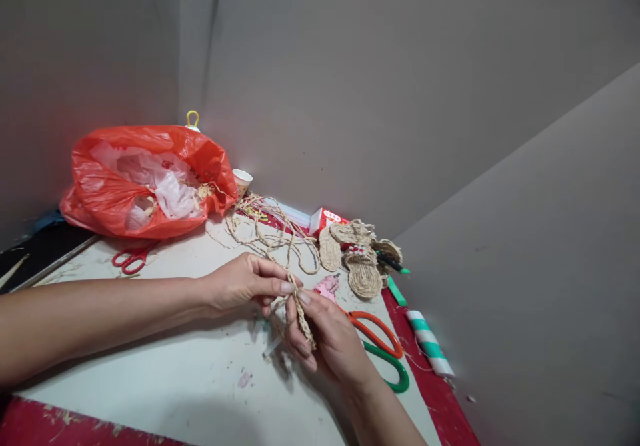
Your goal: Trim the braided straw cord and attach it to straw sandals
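Note:
Over the middle of the white board, my left hand (255, 283) pinches a braided straw cord (303, 319) between thumb and fingers. Close against it, my right hand (327, 333) grips the same braid lower down, and the thick plaited end lies across its fingers. From the hands the thinner cord (310, 263) runs back in loose loops over the board. Just beyond lie several small woven straw soles or slippers (364, 274), one with red and white on its strap. Scissors with one orange and one green handle (395, 366) lie beside my right hand, their blades hidden.
A red plastic bag (100, 186) with white plastic and straw stands at the back left, red-handled scissors (131, 259) before it. Behind are a paper cup (242, 181) and a red-and-white box (325, 218). A green-and-white striped roll (431, 343) lies at the right edge, near the grey wall (400, 99).

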Action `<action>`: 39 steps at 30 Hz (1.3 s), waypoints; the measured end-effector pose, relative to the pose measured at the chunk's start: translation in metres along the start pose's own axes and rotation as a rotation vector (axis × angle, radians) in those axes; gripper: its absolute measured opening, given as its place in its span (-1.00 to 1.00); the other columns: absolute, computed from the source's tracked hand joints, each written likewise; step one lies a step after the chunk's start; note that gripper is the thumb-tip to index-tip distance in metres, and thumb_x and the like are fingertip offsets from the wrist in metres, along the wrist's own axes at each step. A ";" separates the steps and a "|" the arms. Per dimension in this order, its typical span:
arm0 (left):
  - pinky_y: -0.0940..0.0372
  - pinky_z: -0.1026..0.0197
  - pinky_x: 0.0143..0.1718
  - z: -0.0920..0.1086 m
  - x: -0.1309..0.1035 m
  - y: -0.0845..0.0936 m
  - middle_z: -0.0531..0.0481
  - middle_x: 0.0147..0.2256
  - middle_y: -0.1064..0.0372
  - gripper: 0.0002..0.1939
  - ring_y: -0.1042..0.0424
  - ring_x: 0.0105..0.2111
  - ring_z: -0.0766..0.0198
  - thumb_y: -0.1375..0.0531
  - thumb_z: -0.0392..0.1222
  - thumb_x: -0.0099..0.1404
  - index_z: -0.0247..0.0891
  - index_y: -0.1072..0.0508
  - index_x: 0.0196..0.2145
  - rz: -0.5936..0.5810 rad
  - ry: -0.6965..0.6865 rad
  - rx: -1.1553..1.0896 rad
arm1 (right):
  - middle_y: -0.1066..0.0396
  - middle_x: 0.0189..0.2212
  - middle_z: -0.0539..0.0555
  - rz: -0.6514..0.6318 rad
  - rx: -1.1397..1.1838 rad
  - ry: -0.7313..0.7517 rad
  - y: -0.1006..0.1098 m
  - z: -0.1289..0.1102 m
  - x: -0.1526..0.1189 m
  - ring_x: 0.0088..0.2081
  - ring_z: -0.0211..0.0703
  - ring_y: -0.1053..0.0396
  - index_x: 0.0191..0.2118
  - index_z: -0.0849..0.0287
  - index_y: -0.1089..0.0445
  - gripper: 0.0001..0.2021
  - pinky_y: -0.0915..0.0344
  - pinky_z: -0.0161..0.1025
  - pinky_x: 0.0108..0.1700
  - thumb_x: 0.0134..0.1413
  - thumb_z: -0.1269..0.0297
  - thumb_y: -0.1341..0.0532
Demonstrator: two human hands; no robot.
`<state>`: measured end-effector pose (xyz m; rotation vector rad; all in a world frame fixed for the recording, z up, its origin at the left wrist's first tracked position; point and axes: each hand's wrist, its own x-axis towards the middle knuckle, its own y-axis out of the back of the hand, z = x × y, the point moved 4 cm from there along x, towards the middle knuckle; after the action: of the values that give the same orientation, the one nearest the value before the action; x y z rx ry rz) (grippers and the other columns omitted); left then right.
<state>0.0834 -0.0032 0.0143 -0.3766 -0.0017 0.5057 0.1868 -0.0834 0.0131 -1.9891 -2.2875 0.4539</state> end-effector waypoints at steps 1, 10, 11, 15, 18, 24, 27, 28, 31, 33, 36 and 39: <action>-0.16 0.35 -0.51 0.000 0.000 0.001 0.04 -0.51 -0.42 -0.72 -0.25 -0.62 0.49 -0.31 -0.12 0.08 -0.32 -0.54 -0.27 0.020 0.001 -0.001 | -0.19 -0.76 -0.12 0.016 -0.027 0.010 0.001 -0.001 0.000 -0.79 -0.43 -0.01 -0.43 0.21 -0.27 -0.66 -0.01 -0.41 -0.66 0.20 0.04 -0.04; -0.19 0.33 -0.52 0.013 0.001 0.009 0.10 -0.58 -0.27 -0.73 -0.17 -0.60 0.47 -0.33 -0.09 0.04 -0.37 -0.50 -0.39 0.173 -0.124 -0.010 | -0.28 -0.66 -0.08 0.185 -0.242 0.111 0.014 -0.008 0.002 -0.69 -0.43 -0.16 -0.33 0.26 -0.35 -0.67 -0.08 -0.40 -0.57 0.11 0.03 -0.16; -0.20 0.33 -0.51 0.013 0.001 0.008 0.10 -0.57 -0.26 -0.72 -0.16 -0.60 0.47 -0.33 -0.09 0.04 -0.37 -0.50 -0.38 0.171 -0.129 -0.007 | -0.29 -0.66 -0.08 0.200 -0.253 0.120 0.015 -0.008 0.002 -0.69 -0.43 -0.17 -0.33 0.26 -0.36 -0.68 -0.09 -0.40 -0.56 0.10 0.03 -0.17; -0.21 0.33 -0.50 0.009 0.000 0.003 0.11 -0.57 -0.23 -0.70 -0.13 -0.58 0.47 -0.32 -0.09 0.07 -0.36 -0.48 -0.31 0.094 -0.104 -0.021 | -0.32 -0.64 -0.04 0.188 -0.277 0.134 0.012 -0.008 0.003 -0.67 -0.40 -0.19 -0.39 0.25 -0.35 -0.66 -0.13 -0.38 -0.56 0.09 0.01 -0.17; -0.19 0.33 -0.51 0.003 -0.001 0.001 0.10 -0.54 -0.25 -0.70 -0.14 -0.58 0.48 -0.33 -0.09 0.06 -0.37 -0.48 -0.31 0.057 -0.055 -0.072 | -0.35 -0.62 -0.02 0.165 -0.270 0.137 0.009 -0.007 0.003 -0.66 -0.38 -0.21 -0.46 0.23 -0.33 -0.66 -0.16 -0.37 -0.56 0.08 0.01 -0.17; -0.22 0.30 -0.51 -0.002 0.002 0.007 0.04 -0.49 -0.31 -0.53 -0.20 -0.57 0.45 -0.35 -0.11 0.04 -0.36 -0.44 -0.10 0.091 0.019 -0.125 | -0.35 -0.60 -0.04 0.241 -0.174 0.216 0.017 -0.011 0.002 -0.63 -0.40 -0.24 -0.38 0.24 -0.36 -0.70 -0.17 -0.39 -0.51 0.10 0.06 -0.18; -0.21 0.33 -0.54 0.000 0.004 0.011 0.09 -0.61 -0.23 -0.67 -0.16 -0.62 0.46 -0.32 -0.06 0.07 -0.39 -0.49 -0.32 0.109 -0.032 -0.065 | -0.34 -0.61 -0.04 0.225 -0.108 0.192 0.019 -0.009 0.004 -0.65 -0.41 -0.22 -0.38 0.24 -0.36 -0.70 -0.16 -0.40 -0.52 0.12 0.06 -0.16; -0.19 0.34 -0.56 0.001 0.005 0.012 0.10 -0.64 -0.21 -0.70 -0.14 -0.63 0.46 -0.32 -0.05 0.07 -0.39 -0.49 -0.38 0.119 -0.043 -0.039 | -0.34 -0.61 -0.05 0.215 -0.089 0.183 0.019 -0.008 0.005 -0.65 -0.42 -0.22 -0.38 0.24 -0.36 -0.70 -0.15 -0.40 -0.52 0.12 0.06 -0.16; -0.15 0.36 -0.62 0.003 0.005 0.013 0.13 -0.66 -0.17 -0.68 -0.08 -0.68 0.50 -0.32 -0.03 0.05 -0.35 -0.39 -0.55 0.155 -0.058 0.005 | -0.34 -0.61 -0.05 0.191 -0.059 0.165 0.018 -0.005 0.006 -0.66 -0.42 -0.21 -0.38 0.24 -0.36 -0.71 -0.14 -0.40 -0.53 0.11 0.07 -0.18; -0.12 0.37 -0.65 0.005 0.005 0.013 0.17 -0.69 -0.10 -0.60 0.01 -0.72 0.52 -0.30 0.00 0.08 -0.32 -0.27 -0.64 0.188 -0.090 -0.001 | -0.34 -0.61 -0.05 0.187 -0.047 0.153 0.017 -0.003 0.006 -0.66 -0.42 -0.21 -0.38 0.24 -0.36 -0.71 -0.14 -0.40 -0.53 0.09 0.07 -0.19; -0.11 0.39 -0.66 0.009 0.005 0.014 0.21 -0.71 0.00 -0.60 0.05 -0.71 0.52 -0.28 0.00 0.11 -0.30 -0.23 -0.63 0.208 -0.150 -0.042 | -0.34 -0.62 -0.04 0.185 -0.041 0.130 0.016 -0.002 0.006 -0.66 -0.42 -0.21 -0.40 0.25 -0.36 -0.70 -0.13 -0.39 -0.53 0.08 0.06 -0.20; -0.19 0.37 -0.61 0.010 0.005 0.012 0.18 -0.61 -0.15 -0.74 -0.11 -0.66 0.49 -0.32 -0.09 0.07 -0.29 -0.40 -0.35 0.158 -0.141 -0.073 | -0.35 -0.62 -0.03 0.174 -0.048 0.107 0.014 -0.001 0.006 -0.67 -0.41 -0.21 -0.40 0.25 -0.36 -0.70 -0.13 -0.39 -0.54 0.07 0.06 -0.20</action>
<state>0.0806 0.0126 0.0190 -0.4139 -0.1275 0.6890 0.1995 -0.0754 0.0092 -2.1886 -2.0927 0.2980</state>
